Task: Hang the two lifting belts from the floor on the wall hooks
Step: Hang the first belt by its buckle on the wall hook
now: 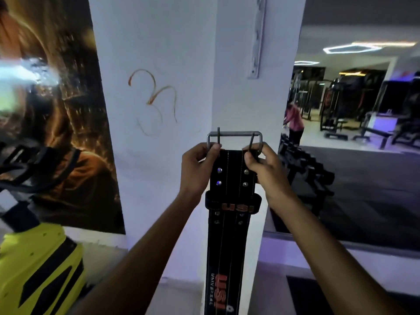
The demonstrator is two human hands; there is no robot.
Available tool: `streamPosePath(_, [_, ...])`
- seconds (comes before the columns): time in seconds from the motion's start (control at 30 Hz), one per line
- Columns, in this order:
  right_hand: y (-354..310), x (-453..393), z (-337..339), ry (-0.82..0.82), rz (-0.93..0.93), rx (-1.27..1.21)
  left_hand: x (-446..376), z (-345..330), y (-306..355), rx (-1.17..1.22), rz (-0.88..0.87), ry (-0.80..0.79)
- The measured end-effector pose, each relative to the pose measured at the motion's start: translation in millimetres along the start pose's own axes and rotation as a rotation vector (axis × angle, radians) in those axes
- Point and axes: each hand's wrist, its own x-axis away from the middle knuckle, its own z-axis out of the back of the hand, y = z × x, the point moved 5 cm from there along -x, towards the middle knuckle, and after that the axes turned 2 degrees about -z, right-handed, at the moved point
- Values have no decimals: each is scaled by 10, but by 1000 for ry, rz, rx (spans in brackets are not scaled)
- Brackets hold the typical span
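A black leather lifting belt (228,235) with orange lettering hangs straight down in front of a white pillar (159,110). Its metal buckle (235,134) with two prongs points up. My left hand (198,170) pinches the belt's top left corner at the buckle, and my right hand (264,172) pinches the top right corner. A pale metal hook rail (258,42) is fixed vertically on the pillar, well above the buckle. Only this one belt shows.
A yellow and black machine (38,269) stands at the lower left below a large wall poster (56,110). To the right are a dumbbell rack (304,169), a person in pink (294,123) and gym machines farther back.
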Motion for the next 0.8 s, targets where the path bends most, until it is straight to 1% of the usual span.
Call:
streamPosePath(0.07, [-203,-163,-49,35,28,-26,-191,3,142,37,-18,-4])
streamPosePath(0.17, [-429,-382,-55,89,43,-103,-458,-115,277,77,13,-145])
streamPosePath(0.23, [-556,-533,-47,104,44,-109,-619,-202,344,103,15,-184])
streamPosePath(0.3, [-706,-691,-16,102,50,-104,-783,-287,443,125,2,-141])
streamPosePath(0.4, [-981,-945,88,92,129,-63,-1031,-465,671,178,-11,-75])
streamPosePath(0.5, [-1221,-1070,242,163,250,15,-1257,-667,907,199,-59,-76])
streamPosePath(0.63, [-1191,-1026,426,202,326,-19,-1491,-935,1135,224,-103,-83])
streamPosePath(0.7, [-1054,-983,515,196,328,-41,-1575,-1050,1233,219,-128,-81])
streamPosePath(0.8, [-842,-913,593,158,304,-148,-1655,-1190,1279,190,-145,-91])
